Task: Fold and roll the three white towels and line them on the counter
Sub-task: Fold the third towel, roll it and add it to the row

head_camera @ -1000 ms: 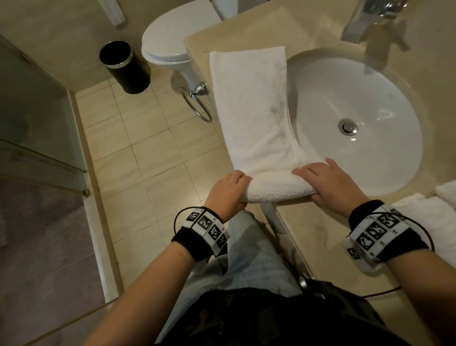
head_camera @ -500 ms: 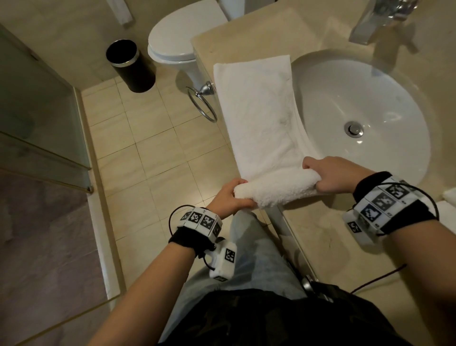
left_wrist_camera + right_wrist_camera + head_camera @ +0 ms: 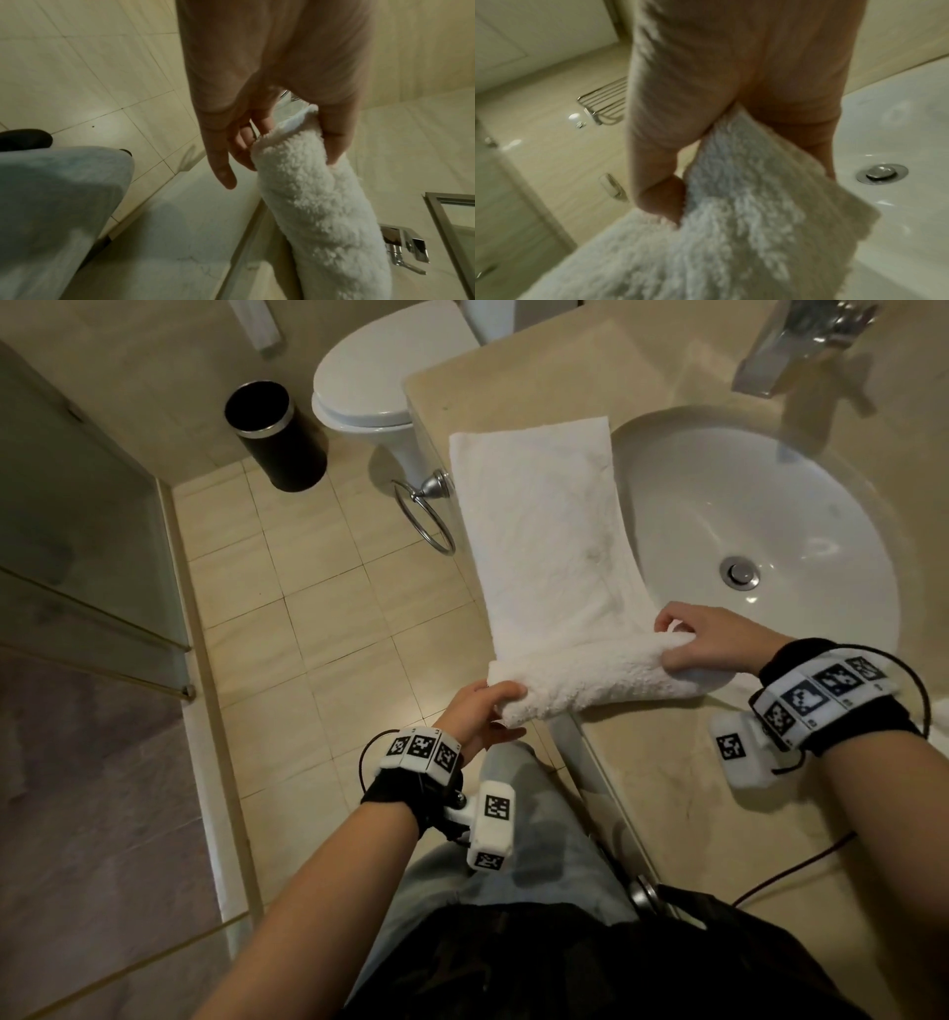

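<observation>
A white towel (image 3: 544, 526) lies folded lengthwise on the beige counter (image 3: 539, 377), its right edge over the sink rim. Its near end is rolled into a thick roll (image 3: 580, 680) lifted off the counter edge. My left hand (image 3: 485, 711) pinches the roll's left end (image 3: 295, 154) between thumb and fingers. My right hand (image 3: 708, 639) grips the roll's right end (image 3: 731, 182), thumb in front and fingers curled behind. Only this one towel is in view.
The white sink basin (image 3: 770, 516) with its drain (image 3: 739, 572) lies to the right of the towel, the faucet (image 3: 785, 346) behind it. A towel ring (image 3: 426, 516) hangs off the counter's left side. Toilet (image 3: 375, 377) and black bin (image 3: 272, 433) stand on the tiled floor.
Both hands went from pressing flat on the roll at the counter edge to gripping its ends and lifting it. The roll has moved forward and grown thicker.
</observation>
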The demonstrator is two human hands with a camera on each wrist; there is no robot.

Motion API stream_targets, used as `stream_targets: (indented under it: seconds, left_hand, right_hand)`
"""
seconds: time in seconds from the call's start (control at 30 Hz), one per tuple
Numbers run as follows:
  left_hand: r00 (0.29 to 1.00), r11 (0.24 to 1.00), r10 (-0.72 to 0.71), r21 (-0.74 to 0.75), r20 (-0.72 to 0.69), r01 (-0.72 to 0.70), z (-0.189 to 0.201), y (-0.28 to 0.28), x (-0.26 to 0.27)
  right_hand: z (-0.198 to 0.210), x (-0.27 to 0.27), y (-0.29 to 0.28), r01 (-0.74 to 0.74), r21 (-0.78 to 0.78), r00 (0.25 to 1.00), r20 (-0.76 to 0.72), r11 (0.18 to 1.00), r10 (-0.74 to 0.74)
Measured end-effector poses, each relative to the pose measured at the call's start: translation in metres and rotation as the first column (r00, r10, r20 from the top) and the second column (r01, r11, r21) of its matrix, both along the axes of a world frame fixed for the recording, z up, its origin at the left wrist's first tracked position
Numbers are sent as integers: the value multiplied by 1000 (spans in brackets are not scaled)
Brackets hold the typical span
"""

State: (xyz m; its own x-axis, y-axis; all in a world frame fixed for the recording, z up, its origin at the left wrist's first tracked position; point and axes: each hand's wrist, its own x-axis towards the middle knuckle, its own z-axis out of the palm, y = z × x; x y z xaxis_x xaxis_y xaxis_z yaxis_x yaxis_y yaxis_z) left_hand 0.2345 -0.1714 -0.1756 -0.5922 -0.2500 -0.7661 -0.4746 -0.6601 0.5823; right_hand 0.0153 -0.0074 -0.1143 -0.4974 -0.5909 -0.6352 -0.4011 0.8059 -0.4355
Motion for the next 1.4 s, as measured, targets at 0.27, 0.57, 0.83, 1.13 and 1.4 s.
stream_targets:
  seconds: [0.27, 0.57, 0.83, 1.13, 1.4]
  left_hand:
    - [994, 992, 109, -68, 11, -108, 1, 2, -8]
    - [994, 991, 108, 78, 16, -109, 12, -6, -25]
    - [985, 980, 156, 109, 76, -164, 19, -12, -38]
    - [977, 986, 160, 24, 143, -165, 20, -17, -42]
    - [977, 990, 136, 27, 164, -142, 19, -26, -41]
  right_hand:
    - [-22, -7, 8, 415, -84, 910, 69, 906, -410]
    - [-33, 1, -2, 584, -214, 806, 34, 783, -591]
    - [-39, -8, -19, 580, -195, 796, -68, 791, -601]
    - [-30, 16, -30, -24, -367, 714, -657, 930, -241]
    - [-27, 50, -26, -695, -162, 589, -686, 700, 426]
